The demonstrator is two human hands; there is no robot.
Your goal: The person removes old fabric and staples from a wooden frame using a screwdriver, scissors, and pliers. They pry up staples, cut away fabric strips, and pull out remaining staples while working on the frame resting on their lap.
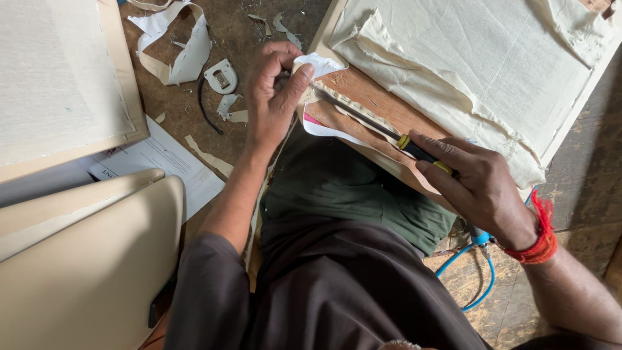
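1. Your screwdriver [389,134] has a black and yellow handle and a long thin dark shaft. It lies slanted, tip up-left, handle down-right, across the wooden board's edge.
2. The paper scrap [319,64] is white, torn and curled. It stands up from the board's corner, right at the screwdriver's tip.
3. The wooden board [363,97] is brown with a pale frame edge, resting tilted over your lap, with loose cream cloth [492,71] covering its far part.

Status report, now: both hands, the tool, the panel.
Left hand pinching white paper strip at wooden panel corner. Right hand gripping screwdriver, tip under the strip. Loose cream fabric bunched on panel beside the work.
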